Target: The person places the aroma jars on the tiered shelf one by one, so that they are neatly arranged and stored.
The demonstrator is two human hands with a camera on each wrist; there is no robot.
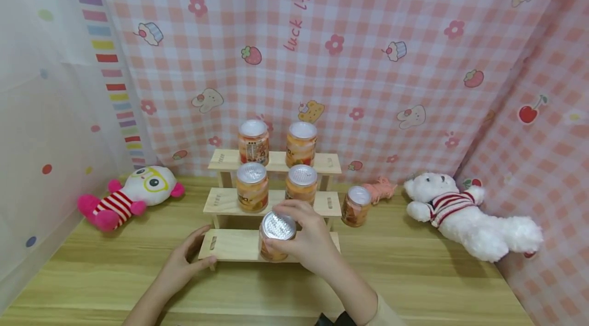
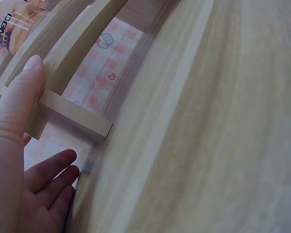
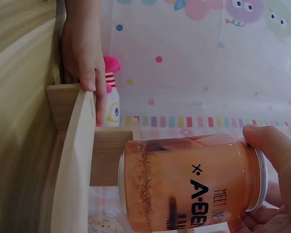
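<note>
A wooden three-step display rack (image 1: pixel 232 245) stands on the table. My right hand (image 1: pixel 314 240) grips a clear can (image 1: pixel 278 227) with a silver lid and orange-brown label, fingers and thumb around its top, over the lowest step. In the right wrist view, a gap shows between the can's base (image 3: pixel 128 187) and the step. My left hand (image 1: pixel 181 263) holds the left end of that step, its thumb (image 2: pixel 19 99) at the front edge. Two similar cans stand on the middle step, including the left one (image 1: pixel 252 188); two more, including this can (image 1: pixel 254 143), stand on the top step.
Right of the rack, another can (image 1: pixel 356 206) stands on the table (image 1: pixel 405 285), with a bundle of pink yarn (image 1: pixel 380 190) behind it. A pink-and-white plush toy (image 1: pixel 133 195) lies at left, a white teddy bear (image 1: pixel 469 216) at right. A checked curtain (image 1: pixel 349 86) hangs behind.
</note>
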